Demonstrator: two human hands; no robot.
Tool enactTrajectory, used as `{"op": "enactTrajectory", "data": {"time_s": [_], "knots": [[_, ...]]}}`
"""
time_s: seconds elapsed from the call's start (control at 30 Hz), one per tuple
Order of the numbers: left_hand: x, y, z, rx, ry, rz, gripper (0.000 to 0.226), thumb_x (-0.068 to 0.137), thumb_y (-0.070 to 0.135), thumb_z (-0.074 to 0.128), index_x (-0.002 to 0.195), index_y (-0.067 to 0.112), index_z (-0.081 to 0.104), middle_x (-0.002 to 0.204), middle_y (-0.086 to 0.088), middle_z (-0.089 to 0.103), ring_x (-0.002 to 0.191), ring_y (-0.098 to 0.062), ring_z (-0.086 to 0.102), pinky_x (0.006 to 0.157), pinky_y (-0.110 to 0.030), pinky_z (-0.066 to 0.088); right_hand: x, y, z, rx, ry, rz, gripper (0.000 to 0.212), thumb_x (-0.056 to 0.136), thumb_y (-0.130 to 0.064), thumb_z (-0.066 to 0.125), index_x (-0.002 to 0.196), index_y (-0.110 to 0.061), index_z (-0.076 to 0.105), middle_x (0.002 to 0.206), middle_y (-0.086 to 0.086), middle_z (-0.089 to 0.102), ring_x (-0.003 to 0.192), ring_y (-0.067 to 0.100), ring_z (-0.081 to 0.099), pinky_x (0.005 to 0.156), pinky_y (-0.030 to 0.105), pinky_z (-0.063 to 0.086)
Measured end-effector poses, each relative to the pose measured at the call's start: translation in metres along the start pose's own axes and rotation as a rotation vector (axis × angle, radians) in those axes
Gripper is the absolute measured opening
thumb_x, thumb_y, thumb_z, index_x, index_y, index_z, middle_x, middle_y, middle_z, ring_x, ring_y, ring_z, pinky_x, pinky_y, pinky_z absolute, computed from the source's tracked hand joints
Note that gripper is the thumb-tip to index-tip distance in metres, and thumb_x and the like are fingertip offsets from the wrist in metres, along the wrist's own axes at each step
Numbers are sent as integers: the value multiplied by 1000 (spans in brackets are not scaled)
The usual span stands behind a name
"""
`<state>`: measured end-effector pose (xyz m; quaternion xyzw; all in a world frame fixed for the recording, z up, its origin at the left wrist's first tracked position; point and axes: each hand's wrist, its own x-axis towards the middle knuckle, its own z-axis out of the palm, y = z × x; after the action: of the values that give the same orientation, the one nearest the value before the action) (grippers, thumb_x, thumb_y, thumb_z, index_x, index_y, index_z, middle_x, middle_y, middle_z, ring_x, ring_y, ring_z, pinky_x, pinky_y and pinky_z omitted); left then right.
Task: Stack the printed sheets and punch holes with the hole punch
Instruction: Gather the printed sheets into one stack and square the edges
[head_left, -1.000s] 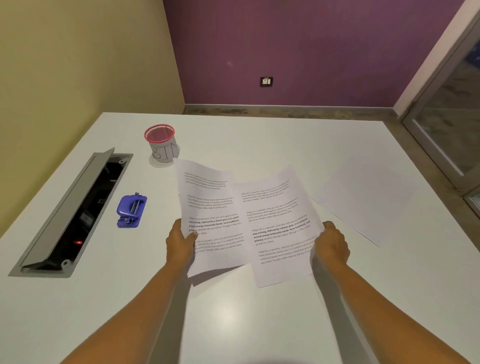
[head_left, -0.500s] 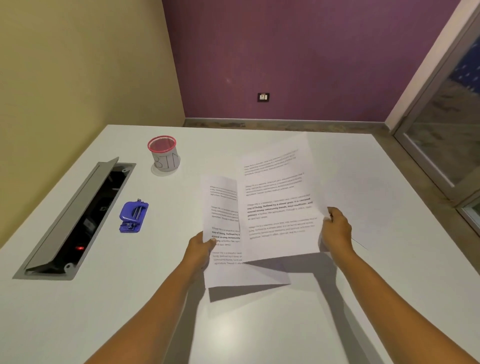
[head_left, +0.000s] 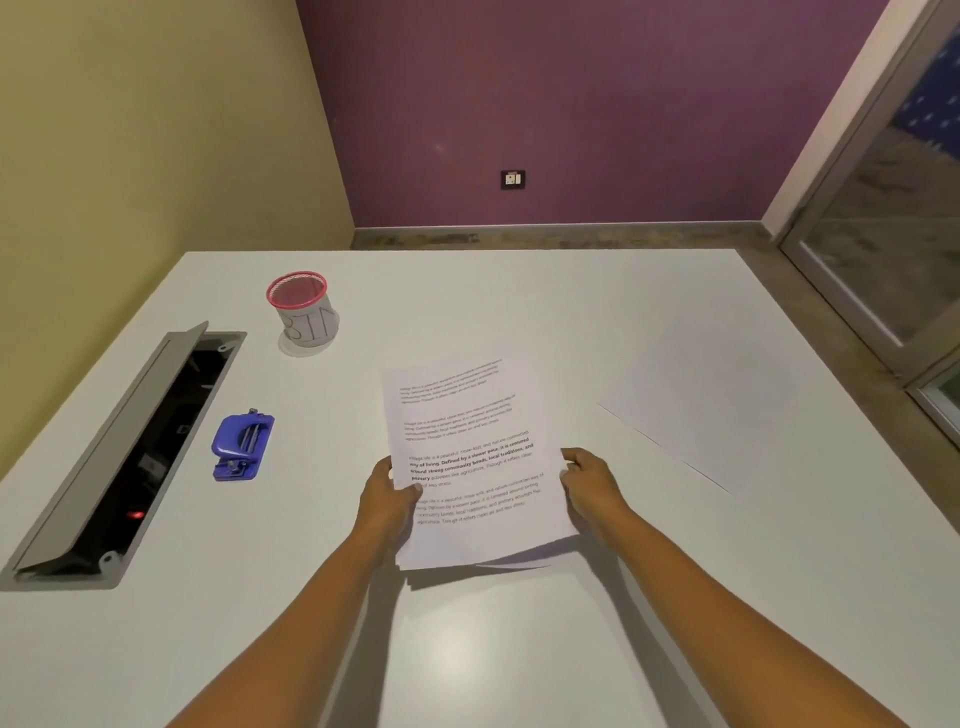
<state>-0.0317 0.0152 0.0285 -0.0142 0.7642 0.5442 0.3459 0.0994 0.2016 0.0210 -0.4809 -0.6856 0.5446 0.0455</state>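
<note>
A white tabletop (head_left: 519, 312) fills most of the view, its far edge running below a purple wall (head_left: 571, 104) and its left edge close to a yellowish wall (head_left: 156, 130). A small socket plate (head_left: 512, 179) sits low on the purple wall, above a grey skirting strip. At the right a glass door (head_left: 893, 218) in a pale frame stands over a brownish floor.

Both hands grip the printed sheets (head_left: 467, 447) near the middle of the tabletop, slightly toward the near edge. The left hand (head_left: 387, 501) is closed on the stack's left edge with the thumb on top of the text; the right hand (head_left: 589, 483) pinches the right edge. The sheets lie one over another, not quite squared: a lower sheet's corner peeks out at the near right, and the near end is lifted enough to cast a shadow on the surface.

The blue hole punch (head_left: 241, 446) rests toward the left edge, well apart from the sheets, nobody touching it. Just beside it on the left is a grey cable hatch (head_left: 104, 452) set into the tabletop, its lid tilted open over a dark recess with a small red light. Toward the far left corner stands a cup (head_left: 304, 312) with a pink mesh rim and a paper label reading "BIN". A blank white sheet (head_left: 717, 400) lies flat toward the right edge.
</note>
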Motion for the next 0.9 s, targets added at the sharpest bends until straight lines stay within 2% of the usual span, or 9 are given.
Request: {"op": "enactTrajectory", "data": {"time_s": [0.07,0.13,0.2,0.3,0.47,0.7,0.77,0.83,0.9], "knots": [[2,-1,1,85,35,34,52,90,-5,46,138,10,33,130,-17,55,114,-34,55,95,-40,46,8,0,-4,39,0,12,36,91,-1,35,121,-8,53,104,12,61,73,19,56,60,20,45],[3,-1,0,217,94,95,56,89,-3,48,140,13,31,127,-16,56,112,-33,56,86,-35,44,15,-2,-12,45,10,24,33,90,-3,37,118,-9,54,97,10,60,71,22,58,53,20,45],[6,-1,-2,297,134,137,60,88,-3,49,142,15,28,126,-17,57,113,-34,55,89,-37,44,26,1,-25,-107,50,-16,32,91,-7,40,118,-8,56,104,11,62,91,30,63,72,30,52],[8,-3,-5,346,157,157,64,87,-4,51,142,16,27,127,-18,57,115,-36,54,95,-41,43,41,11,-44,-373,97,-102,31,90,-8,46,119,-7,57,123,13,57,113,30,55,96,34,45],[9,-5,-6,422,164,206,52,84,-4,53,132,11,42,124,-13,61,109,-32,57,89,-33,43,67,29,-73,-704,102,-123,39,91,-15,50,129,-4,47,146,14,33,135,30,29,105,37,34],[10,-8,-12,390,166,155,45,86,1,54,130,9,49,121,-15,63,109,-34,58,99,-43,43,66,47,-86,-871,24,-25,65,95,-46,36,147,-15,13,159,6,3,146,22,3,115,53,11],[10,-9,-12,364,160,132,46,87,2,54,131,11,49,121,-15,64,110,-33,58,100,-43,43,58,53,-79,-866,45,-85,62,96,-47,34,147,-16,19,158,5,9,146,21,8,114,52,12],[11,-9,-11,348,161,108,43,88,4,53,130,10,50,121,-14,64,111,-33,58,101,-43,42,50,56,-71,-826,135,-165,51,96,-42,37,138,-13,38,151,8,33,140,25,27,111,47,23],[9,-9,-10,335,168,93,39,88,5,52,127,9,52,121,-13,64,109,-33,58,99,-41,43,41,55,-66,-793,252,-238,36,96,-35,40,114,-11,59,121,9,61,118,28,50,96,40,34]]}}
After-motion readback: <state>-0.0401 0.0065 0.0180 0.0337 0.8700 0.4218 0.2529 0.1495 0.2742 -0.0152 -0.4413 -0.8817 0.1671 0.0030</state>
